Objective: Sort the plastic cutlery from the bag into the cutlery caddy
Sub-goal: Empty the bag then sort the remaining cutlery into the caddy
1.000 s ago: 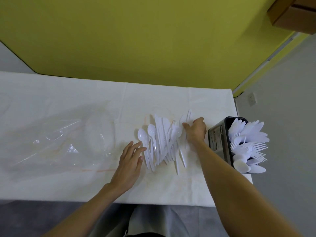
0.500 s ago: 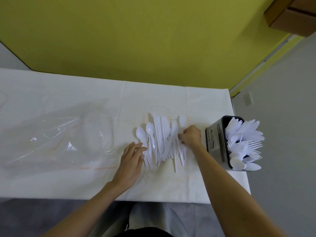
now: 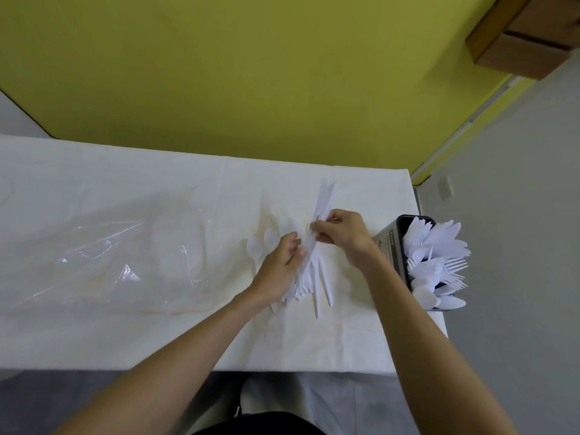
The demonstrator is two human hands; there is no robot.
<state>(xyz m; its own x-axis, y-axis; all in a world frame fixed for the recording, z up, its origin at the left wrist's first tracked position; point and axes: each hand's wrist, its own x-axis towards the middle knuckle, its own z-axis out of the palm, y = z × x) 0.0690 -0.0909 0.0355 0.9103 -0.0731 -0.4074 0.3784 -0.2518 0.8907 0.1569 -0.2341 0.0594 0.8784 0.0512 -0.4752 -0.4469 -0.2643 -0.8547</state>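
White cutlery bundle [image 3: 323, 199] runs near-to-far over the worktop [image 3: 125, 324], left hand [image 3: 279, 265] and right hand [image 3: 345, 235] both clamped on it. Caddy [image 3: 385, 243] sits at the right edge, nearer the right hand.

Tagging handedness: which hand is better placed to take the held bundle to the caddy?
Likely right. The right hand grips the bundle and sits next to the caddy; the left hand, also holding it, is farther away.

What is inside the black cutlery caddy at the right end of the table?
White plastic cutlery fills the caddy: what look like knife blades at the far side, fork tines in the middle, spoon bowls nearest. The handles, any dividers and the caddy's bottom are covered.
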